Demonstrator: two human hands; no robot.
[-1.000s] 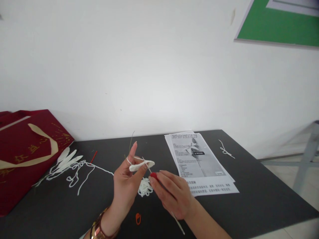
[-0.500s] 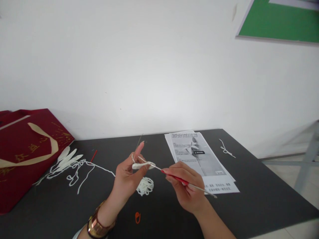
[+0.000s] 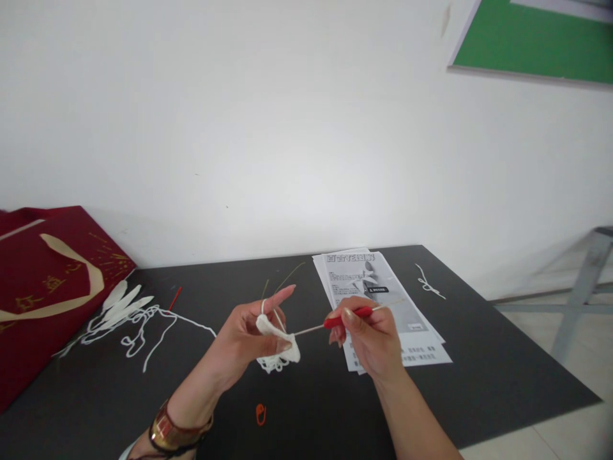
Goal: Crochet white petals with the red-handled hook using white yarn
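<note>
My left hand (image 3: 253, 335) pinches a small white crocheted piece (image 3: 293, 351) between thumb and fingers. White yarn loops round its raised index finger, and thin wire ends stick up beyond it. In my right hand (image 3: 371, 335) is a crochet hook (image 3: 347, 317) with a red grip. The hook's metal shaft reaches left to the edge of the crocheted piece; its tip is hidden in the stitches. Behind and below the piece lies a loose heap of white yarn (image 3: 272, 364), partly covered by it.
An orange stitch marker (image 3: 260, 414) lies near the front of the black table (image 3: 306, 409). At left are white crocheted petals (image 3: 122, 303), a red stick-like tool (image 3: 175, 298) and a dark red bag (image 3: 43, 275). Printed sheets (image 3: 421, 354) and a yarn scrap (image 3: 430, 285) lie right.
My left hand has turned, tipping the crocheted piece downward and swinging the index finger to the right. My right hand has shifted slightly right and up, with the hook now nearer level.
</note>
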